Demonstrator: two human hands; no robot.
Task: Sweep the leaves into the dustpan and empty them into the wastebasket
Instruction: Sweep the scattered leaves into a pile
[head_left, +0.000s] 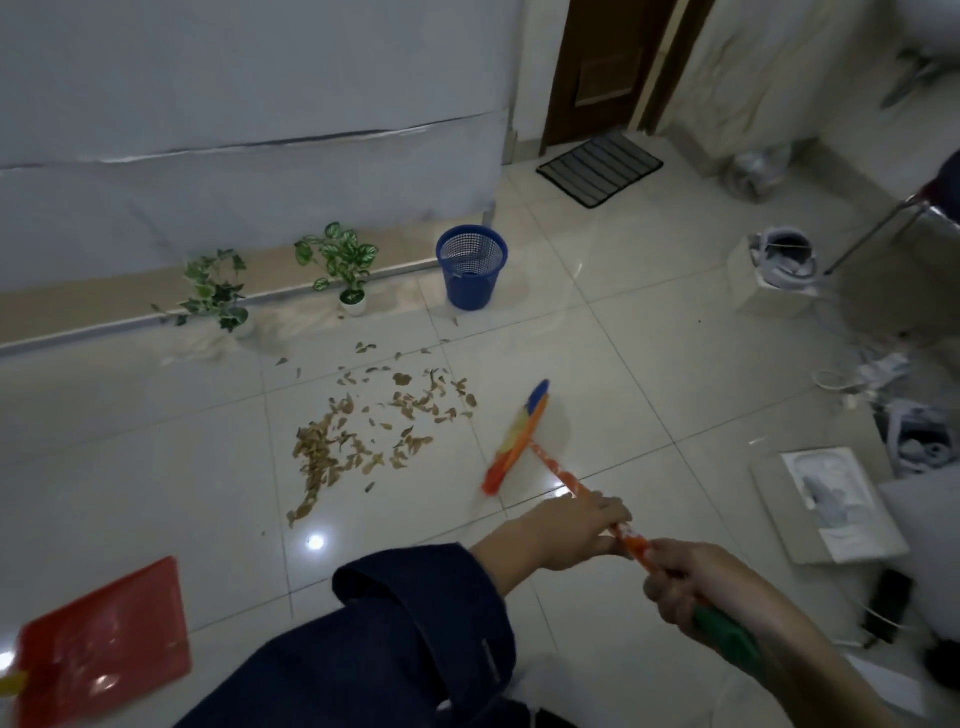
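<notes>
On the glossy white tiled floor (649, 364), the red dustpan (104, 639) lies well left of the scattered leaves (358, 431); the blue wastebasket (471, 266) stands beyond them by the wall. Right of the leaves, the broom (517, 439) is gripped by the left hand (576, 530) and right hand (696, 582), both curled around its handle.

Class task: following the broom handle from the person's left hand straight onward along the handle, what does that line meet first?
From the left hand, the line runs up the broom handle to the broom head. Beyond it lies bare floor tile; the leaves sit left of the line, though depth is uncertain.
</notes>
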